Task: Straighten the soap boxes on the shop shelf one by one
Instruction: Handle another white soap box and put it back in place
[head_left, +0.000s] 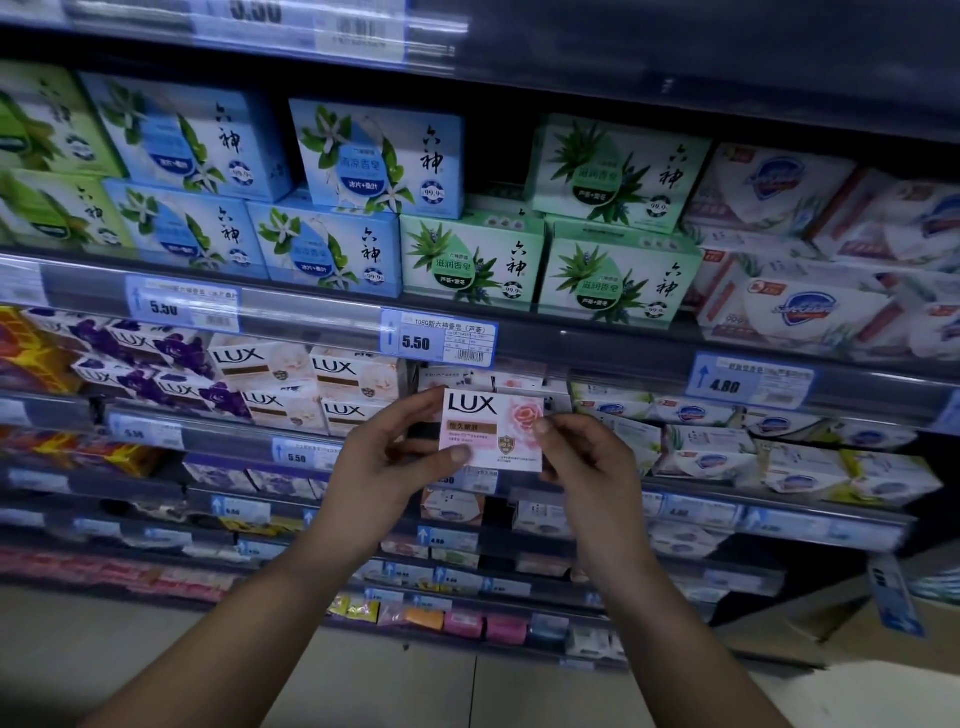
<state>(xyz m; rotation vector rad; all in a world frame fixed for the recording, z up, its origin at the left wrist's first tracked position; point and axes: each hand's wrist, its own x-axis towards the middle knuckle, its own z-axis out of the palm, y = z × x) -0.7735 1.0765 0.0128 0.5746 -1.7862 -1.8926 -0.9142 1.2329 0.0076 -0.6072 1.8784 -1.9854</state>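
Observation:
A pink-and-white LUX soap box (488, 423) with a rose print is held upright, front face toward me, just in front of the middle shelf. My left hand (387, 465) grips its left edge, thumb on the lower front. Pinching its right edge is my right hand (584, 460). Behind the box, a gap in the row shows other pink LUX boxes (498, 382) lying further back on the shelf (597, 364). White LUX boxes (311, 387) stand stacked to the left of the gap.
Purple LUX boxes (150, 364) fill the left of this shelf, white-and-blue soap packs (727, 447) the right. Blue and green boxes (467, 260) stand on the shelf above. Price tags (439, 338) line the shelf rails. Lower shelves hold small soaps; the floor (156, 649) lies below.

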